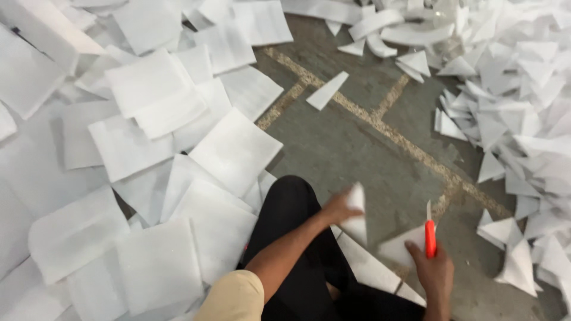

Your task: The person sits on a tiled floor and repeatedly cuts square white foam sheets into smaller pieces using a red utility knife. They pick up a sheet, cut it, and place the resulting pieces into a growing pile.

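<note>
My left hand grips a folded white foam piece, held a little above the floor in front of my black-trousered knee. My right hand is closed on a red-handled utility knife with its blade pointing up. Under the knife lies a triangular white foam piece. More white foam sheets rest on the floor between my two hands.
Square white foam sheets lie scattered in layers over the left half of the view. A heap of cut white triangles fills the right side. Grey stone floor with tan inlaid lines shows between them, with one loose strip on it.
</note>
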